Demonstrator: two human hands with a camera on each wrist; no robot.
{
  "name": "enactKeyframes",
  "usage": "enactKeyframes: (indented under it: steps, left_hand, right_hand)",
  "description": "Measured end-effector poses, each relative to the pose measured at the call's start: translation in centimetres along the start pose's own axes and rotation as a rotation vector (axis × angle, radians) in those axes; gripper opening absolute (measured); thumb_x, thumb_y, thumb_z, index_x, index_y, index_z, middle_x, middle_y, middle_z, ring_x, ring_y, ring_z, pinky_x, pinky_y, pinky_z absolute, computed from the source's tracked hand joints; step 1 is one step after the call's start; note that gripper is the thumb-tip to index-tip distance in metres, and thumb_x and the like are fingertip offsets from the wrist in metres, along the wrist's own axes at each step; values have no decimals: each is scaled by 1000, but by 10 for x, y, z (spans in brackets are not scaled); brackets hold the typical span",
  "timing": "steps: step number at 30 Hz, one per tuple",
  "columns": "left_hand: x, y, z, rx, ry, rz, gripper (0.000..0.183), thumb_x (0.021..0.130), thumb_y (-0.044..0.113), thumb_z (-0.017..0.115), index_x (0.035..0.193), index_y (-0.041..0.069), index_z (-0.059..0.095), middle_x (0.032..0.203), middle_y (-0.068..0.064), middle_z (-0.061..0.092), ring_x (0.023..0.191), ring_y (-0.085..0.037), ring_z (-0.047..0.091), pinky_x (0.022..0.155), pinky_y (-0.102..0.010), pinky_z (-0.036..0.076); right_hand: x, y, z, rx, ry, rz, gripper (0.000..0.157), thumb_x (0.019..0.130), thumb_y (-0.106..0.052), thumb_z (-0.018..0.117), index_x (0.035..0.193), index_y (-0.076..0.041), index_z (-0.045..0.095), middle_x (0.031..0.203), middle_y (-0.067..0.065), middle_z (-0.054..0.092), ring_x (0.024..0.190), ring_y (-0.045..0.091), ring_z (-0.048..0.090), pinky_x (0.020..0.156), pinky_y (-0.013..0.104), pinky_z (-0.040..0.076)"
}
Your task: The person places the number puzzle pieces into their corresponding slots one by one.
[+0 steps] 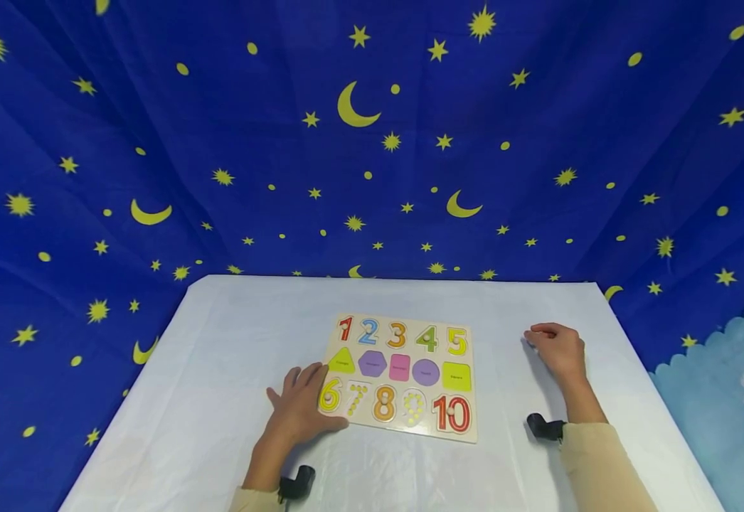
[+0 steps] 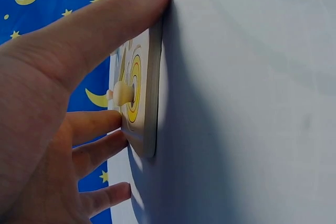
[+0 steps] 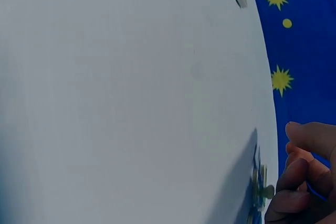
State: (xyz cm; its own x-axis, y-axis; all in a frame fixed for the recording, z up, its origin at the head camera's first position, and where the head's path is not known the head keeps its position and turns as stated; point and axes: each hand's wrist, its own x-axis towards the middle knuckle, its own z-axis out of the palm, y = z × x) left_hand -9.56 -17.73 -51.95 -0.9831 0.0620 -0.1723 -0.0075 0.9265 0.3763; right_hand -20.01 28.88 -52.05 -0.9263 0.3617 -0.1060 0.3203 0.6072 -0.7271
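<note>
A wooden number puzzle board point(image 1: 381, 423) lies on the table, with pegged numbers and coloured shapes. Its 7 and 9 recesses show only yellow dots. My left hand point(image 1: 301, 405) spreads around the board's near left corner. The thumb point(image 2: 131, 11) touches the near edge, and other fingertips meet the left side. To the right of the board, my right hand point(image 1: 558, 348) hovers over the table, fingers loosely bent and nothing seen between them. A small knobbed puzzle piece point(image 3: 260, 187) shows low beside those fingers in the right wrist view; in the head view the hand hides it.
The white-covered table point(image 1: 250, 306) reaches back to a blue star-and-moon curtain point(image 1: 295, 156). A light blue cloth point(image 1: 724, 391) hangs at the right. Each wrist carries a small black camera point(image 1: 545, 427).
</note>
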Motion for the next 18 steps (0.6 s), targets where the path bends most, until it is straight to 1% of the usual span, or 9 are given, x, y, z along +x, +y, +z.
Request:
enactKeyframes:
  steps: [5,9,15,18]
  left_hand:
    - [-1,1,0,-5,-1,-3,105,58,55,85,145,15,43,147,-6,39,136,-40,23,92,-81,9]
    - [-2,0,0,-6,1,0,106,58,55,84,146,14,42,148,-7,38,136,-41,22,92,-81,9]
    - [-2,0,-1,-6,-2,5,107,59,57,83,147,13,40,149,-8,36,137,-42,20,92,-81,8]
    - [-1,0,-1,-5,-6,3,107,60,57,83,147,13,40,149,-7,36,137,-42,20,92,-81,8]
  right_hand:
    - [4,9,-4,-2,2,37,36,89,-28,67,114,-1,66,84,10,66,63,18,61,52,29,47]
    - [6,11,-6,26,14,54,38,90,-25,66,118,0,64,83,11,67,60,18,64,50,29,48]
    - [10,14,-6,19,34,103,42,90,-25,64,124,0,61,85,12,64,57,17,65,48,27,45]
    - [11,15,-6,11,36,111,43,90,-25,63,124,1,60,85,11,62,56,16,64,49,27,45]
